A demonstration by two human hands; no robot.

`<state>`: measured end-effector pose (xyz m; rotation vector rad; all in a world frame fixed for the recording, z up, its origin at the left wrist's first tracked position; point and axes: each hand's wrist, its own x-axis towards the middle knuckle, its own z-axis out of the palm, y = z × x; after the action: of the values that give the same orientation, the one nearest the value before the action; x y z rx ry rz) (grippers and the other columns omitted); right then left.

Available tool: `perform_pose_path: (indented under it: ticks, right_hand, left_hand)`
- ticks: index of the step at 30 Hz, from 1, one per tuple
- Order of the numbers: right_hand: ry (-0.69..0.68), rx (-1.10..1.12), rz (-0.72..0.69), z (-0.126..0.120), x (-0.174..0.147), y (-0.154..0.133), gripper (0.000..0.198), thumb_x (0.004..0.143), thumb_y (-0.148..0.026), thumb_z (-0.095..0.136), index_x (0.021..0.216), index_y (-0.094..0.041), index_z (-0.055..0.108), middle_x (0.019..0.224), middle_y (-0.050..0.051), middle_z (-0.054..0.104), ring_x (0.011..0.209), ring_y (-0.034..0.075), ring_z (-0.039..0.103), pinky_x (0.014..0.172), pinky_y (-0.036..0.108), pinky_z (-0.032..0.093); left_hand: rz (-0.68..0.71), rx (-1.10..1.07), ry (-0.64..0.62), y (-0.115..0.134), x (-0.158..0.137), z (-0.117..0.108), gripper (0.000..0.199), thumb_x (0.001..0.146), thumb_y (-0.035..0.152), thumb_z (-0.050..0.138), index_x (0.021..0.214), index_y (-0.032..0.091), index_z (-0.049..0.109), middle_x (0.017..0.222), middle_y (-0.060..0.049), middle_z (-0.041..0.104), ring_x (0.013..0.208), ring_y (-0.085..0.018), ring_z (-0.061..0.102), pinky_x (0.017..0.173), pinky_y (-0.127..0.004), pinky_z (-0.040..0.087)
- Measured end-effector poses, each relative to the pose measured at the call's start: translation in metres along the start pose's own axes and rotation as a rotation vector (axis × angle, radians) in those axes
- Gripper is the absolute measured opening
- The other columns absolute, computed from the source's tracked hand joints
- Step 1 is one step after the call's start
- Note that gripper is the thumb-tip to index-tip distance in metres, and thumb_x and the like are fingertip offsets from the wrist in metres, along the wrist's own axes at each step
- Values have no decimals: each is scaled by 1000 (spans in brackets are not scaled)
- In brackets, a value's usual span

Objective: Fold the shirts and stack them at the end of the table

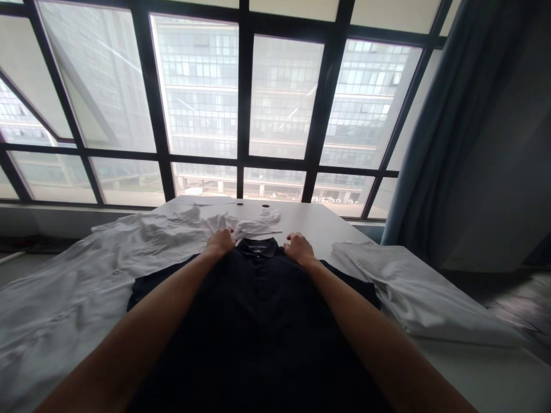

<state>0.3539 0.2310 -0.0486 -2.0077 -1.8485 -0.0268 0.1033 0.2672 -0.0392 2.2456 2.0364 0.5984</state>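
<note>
A dark navy short-sleeved polo shirt point(258, 310) lies spread front side up, its collar point(258, 246) at the far end and its sleeves out to both sides. Beside the collar on the left, my left hand point(221, 241) is closed on the shirt's shoulder. My right hand point(299, 248) is closed at the opposite shoulder, fingers curled over the cloth. Both fingertips are partly hidden. My forearms pass over the shirt and cover parts of its sleeves.
Crumpled white cloth point(99, 275) covers the left side of the white table point(316, 221). Folded white fabric point(413, 287) lies at the right. Two dark round holes are near the table's far edge. Behind stand large windows point(282, 97) and a blue-grey curtain point(434, 137).
</note>
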Motion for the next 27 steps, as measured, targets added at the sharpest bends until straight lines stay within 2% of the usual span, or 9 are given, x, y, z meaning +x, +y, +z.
perform_pose_path:
  ticks: [4,7,10,12,14,16,19,22,27]
  right_hand:
    - [-152,0,-175,4,-34,-36,18,94,-33,63,96,-19,74,98,9,71,95,24,66,82,26,49]
    - [-246,-8,-235,8,-49,-59,22,90,-38,68,94,-17,74,97,11,71,96,26,67,82,29,51]
    - [-339,-34,-204,13,-52,-70,28,84,-37,75,100,-13,72,104,16,69,102,32,66,82,35,54]
    - [-365,-10,-158,16,-49,-71,29,80,-33,78,98,-11,71,103,19,69,99,35,67,80,37,56]
    - [-415,59,-96,17,-45,-70,22,78,-26,79,91,-9,71,90,18,70,81,33,70,70,37,58]
    - [-502,131,-27,17,-41,-69,15,76,-19,78,83,-9,70,71,13,68,60,29,69,57,36,58]
    - [-568,215,24,18,-36,-66,12,72,-12,79,77,-10,68,54,7,61,47,26,64,46,33,56]
    - [-547,311,33,22,-33,-61,13,71,-9,77,69,-11,64,52,5,59,45,25,63,43,32,56]
    - [-531,461,68,24,-33,-57,19,80,-9,66,63,-14,59,54,3,60,49,21,64,44,27,56]
  left_hand:
    - [188,25,-103,16,-33,8,23,86,29,59,99,18,74,106,-10,74,101,-26,68,82,-30,50]
    - [282,57,-171,24,-57,8,20,84,32,60,90,20,75,99,-9,75,98,-27,68,79,-30,50]
    - [316,42,-235,23,-73,15,20,85,31,59,93,22,74,99,-8,74,98,-27,68,79,-30,50]
    - [329,9,-208,19,-82,24,20,86,29,59,98,22,73,102,-8,73,99,-26,68,80,-29,50]
    - [337,-19,-124,14,-88,33,22,89,30,57,102,22,71,106,-8,72,99,-25,67,82,-29,49]
    - [351,-30,-60,11,-93,39,24,92,33,53,105,22,70,107,-8,71,99,-24,67,82,-30,49]
    - [391,-9,-88,14,-93,38,24,92,32,53,107,22,70,108,-10,71,99,-26,67,81,-31,50]
    - [328,-37,-140,24,-85,31,21,87,28,57,100,22,73,106,-10,72,100,-27,68,82,-32,50]
    - [110,-253,-240,41,-66,35,11,77,25,67,77,17,75,87,-12,74,91,-28,69,73,-30,49]
